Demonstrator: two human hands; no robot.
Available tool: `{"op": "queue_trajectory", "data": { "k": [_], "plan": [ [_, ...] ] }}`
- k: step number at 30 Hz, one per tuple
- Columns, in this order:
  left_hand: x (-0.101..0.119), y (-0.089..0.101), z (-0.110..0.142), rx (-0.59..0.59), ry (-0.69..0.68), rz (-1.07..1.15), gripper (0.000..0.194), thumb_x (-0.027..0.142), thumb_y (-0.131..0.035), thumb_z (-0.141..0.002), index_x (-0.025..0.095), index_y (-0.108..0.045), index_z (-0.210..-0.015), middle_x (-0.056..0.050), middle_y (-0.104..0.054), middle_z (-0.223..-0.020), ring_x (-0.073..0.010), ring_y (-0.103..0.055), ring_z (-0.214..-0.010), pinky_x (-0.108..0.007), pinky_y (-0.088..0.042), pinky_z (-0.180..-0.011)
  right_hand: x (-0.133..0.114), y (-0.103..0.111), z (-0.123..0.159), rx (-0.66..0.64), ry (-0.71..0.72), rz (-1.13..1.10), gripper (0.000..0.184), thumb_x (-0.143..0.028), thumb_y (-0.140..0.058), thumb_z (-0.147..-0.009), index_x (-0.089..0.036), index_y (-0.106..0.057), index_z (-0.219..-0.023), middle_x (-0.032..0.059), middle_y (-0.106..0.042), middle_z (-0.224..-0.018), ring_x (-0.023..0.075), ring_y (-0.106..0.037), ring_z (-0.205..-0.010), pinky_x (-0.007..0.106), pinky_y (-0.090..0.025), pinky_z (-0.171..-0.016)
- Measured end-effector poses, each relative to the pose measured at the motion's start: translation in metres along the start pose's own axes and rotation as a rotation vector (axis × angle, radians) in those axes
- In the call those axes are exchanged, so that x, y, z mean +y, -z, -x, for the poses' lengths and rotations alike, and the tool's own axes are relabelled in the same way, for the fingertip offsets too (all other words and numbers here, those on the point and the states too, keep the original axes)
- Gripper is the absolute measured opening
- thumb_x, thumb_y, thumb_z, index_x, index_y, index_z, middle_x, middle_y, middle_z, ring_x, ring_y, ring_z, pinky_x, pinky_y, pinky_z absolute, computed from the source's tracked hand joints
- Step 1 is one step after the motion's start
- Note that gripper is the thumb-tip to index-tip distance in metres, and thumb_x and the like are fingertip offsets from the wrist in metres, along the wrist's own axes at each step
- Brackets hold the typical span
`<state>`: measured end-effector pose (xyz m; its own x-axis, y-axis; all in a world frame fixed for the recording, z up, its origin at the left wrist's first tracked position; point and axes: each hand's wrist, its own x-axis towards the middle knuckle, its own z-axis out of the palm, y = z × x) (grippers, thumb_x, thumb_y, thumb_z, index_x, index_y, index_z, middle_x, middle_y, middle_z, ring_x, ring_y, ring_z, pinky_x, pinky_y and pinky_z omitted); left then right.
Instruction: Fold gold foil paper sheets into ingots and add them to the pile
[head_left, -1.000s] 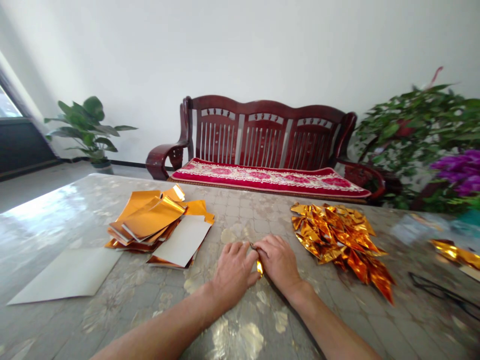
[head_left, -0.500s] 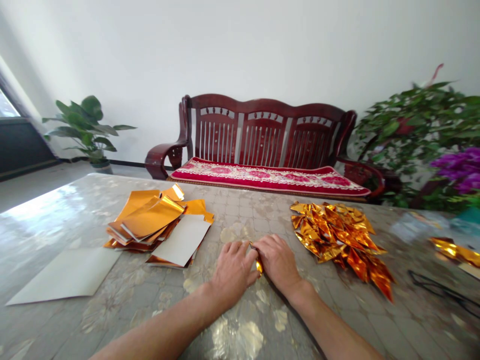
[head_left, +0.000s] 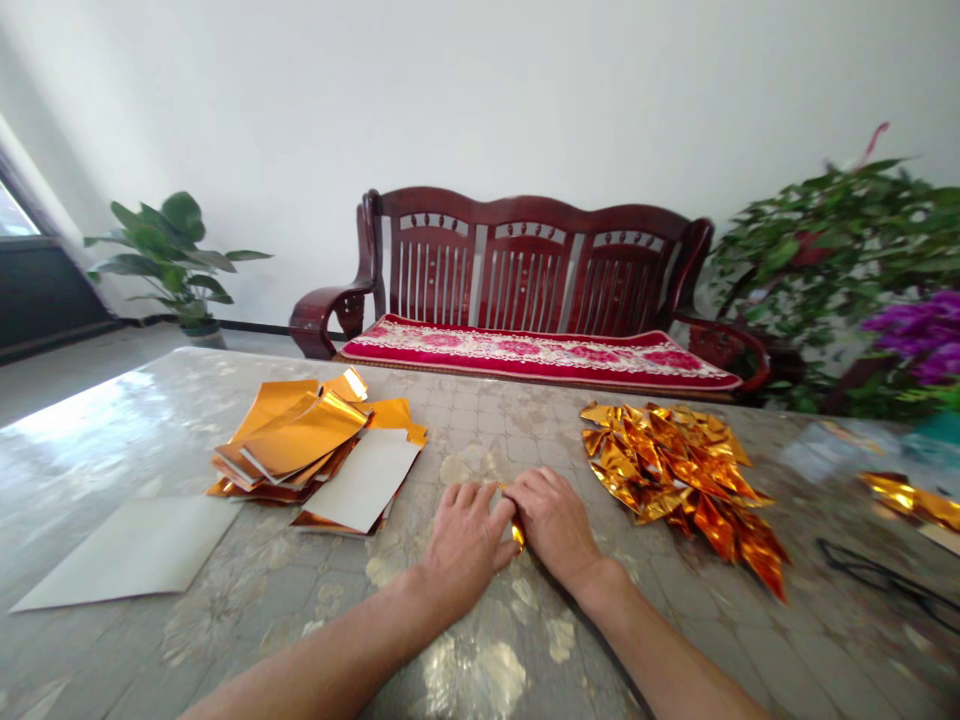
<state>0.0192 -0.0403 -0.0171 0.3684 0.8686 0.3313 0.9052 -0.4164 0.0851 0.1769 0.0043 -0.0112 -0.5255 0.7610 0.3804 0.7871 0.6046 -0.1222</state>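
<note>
Close together at the middle of the table, my left hand [head_left: 469, 535] and my right hand [head_left: 553, 522] both grip one small piece of gold foil paper [head_left: 517, 534]. Only a shiny sliver of it shows between them; my fingers hide the rest. The fingers of both hands are bent and closed over it. Left of my hands lies a loose stack of gold foil sheets [head_left: 300, 435], with a pale sheet back [head_left: 367, 480] facing up. To the right is a heap of folded, pointed gold foil pieces [head_left: 675, 465].
The table [head_left: 285, 640] has a patterned cover. A large pale sheet [head_left: 131, 550] lies at the left. On the right are black-framed glasses [head_left: 885, 580], another gold foil piece [head_left: 904, 495] and clear plastic [head_left: 836, 445]. Behind stands a wooden bench [head_left: 532, 260], with plants on both sides.
</note>
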Motion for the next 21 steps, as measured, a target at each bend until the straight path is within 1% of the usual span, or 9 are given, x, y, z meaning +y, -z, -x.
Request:
{"op": "queue_trajectory", "data": {
  "k": [7, 15, 21],
  "plan": [
    [0.0001, -0.0001, 0.0007, -0.012, -0.004, 0.002, 0.038, 0.042, -0.072, -0.083, 0.025, -0.056, -0.113, -0.005, -0.058, -0.129, -0.0270, -0.054, -0.111, -0.045, -0.043, -0.095, -0.0001, 0.0010, -0.0003, -0.025, 0.016, 0.000, 0.015, -0.011, -0.060, -0.090, -0.022, -0.070, -0.087, 0.0033, -0.065, -0.090, 0.0197, -0.052, -0.091, 0.031, -0.040, -0.082],
    [-0.0005, 0.0015, 0.0003, -0.018, 0.001, 0.011, 0.037, 0.042, -0.071, -0.083, 0.025, -0.056, -0.112, -0.005, -0.058, -0.129, -0.0273, -0.054, -0.112, -0.045, -0.043, -0.096, 0.0032, 0.0024, 0.0006, -0.033, 0.043, -0.012, 0.017, -0.009, -0.059, -0.089, -0.021, -0.071, -0.086, 0.0031, -0.064, -0.089, 0.0193, -0.051, -0.091, 0.030, -0.041, -0.080],
    [-0.0008, 0.0018, -0.0004, -0.020, -0.015, 0.010, 0.036, 0.041, -0.071, -0.084, 0.025, -0.056, -0.112, -0.005, -0.058, -0.129, -0.0271, -0.055, -0.112, -0.046, -0.043, -0.096, 0.0006, 0.0008, 0.0014, -0.036, 0.011, 0.006, 0.019, -0.008, -0.057, -0.090, -0.021, -0.070, -0.085, 0.0040, -0.065, -0.089, 0.0194, -0.052, -0.090, 0.030, -0.041, -0.079]
  ]
}}
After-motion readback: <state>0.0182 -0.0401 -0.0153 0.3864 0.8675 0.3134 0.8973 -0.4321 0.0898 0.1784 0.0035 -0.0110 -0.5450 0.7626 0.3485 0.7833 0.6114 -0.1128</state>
